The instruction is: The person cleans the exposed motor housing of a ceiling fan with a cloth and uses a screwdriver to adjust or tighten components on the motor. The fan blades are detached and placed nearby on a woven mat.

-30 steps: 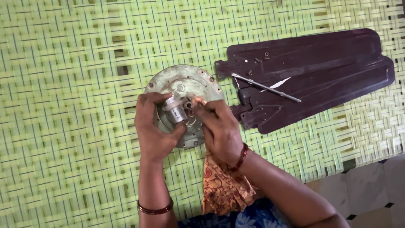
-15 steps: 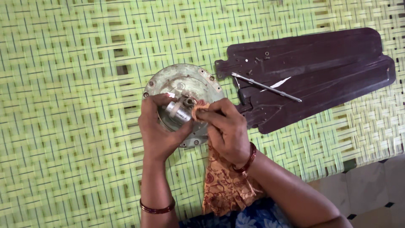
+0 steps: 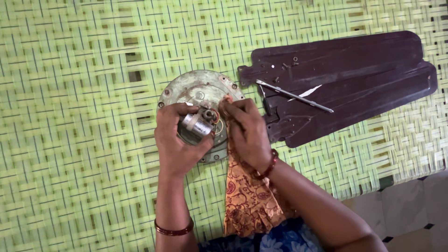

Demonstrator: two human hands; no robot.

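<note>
Small silver cylinder (image 3: 196,125) at centre of round motor plate (image 3: 198,88), on wires. Left hand (image 3: 179,140) cupped at 7 o'clock, fingers closed around cylinder. Right hand (image 3: 247,133) at 3 o'clock, fingertips pinched narrow at wires, patterned orange cloth (image 3: 247,196) pressed under palm. Best done with cylinder held steady, wires worked gently, plate kept flat. Dark fan blades (image 3: 345,79) at 2 o'clock, thin metal tool (image 3: 294,95) lying across. All on woven green cot (image 3: 70,70); tiled floor (image 3: 410,210) at 4 o'clock.
</note>
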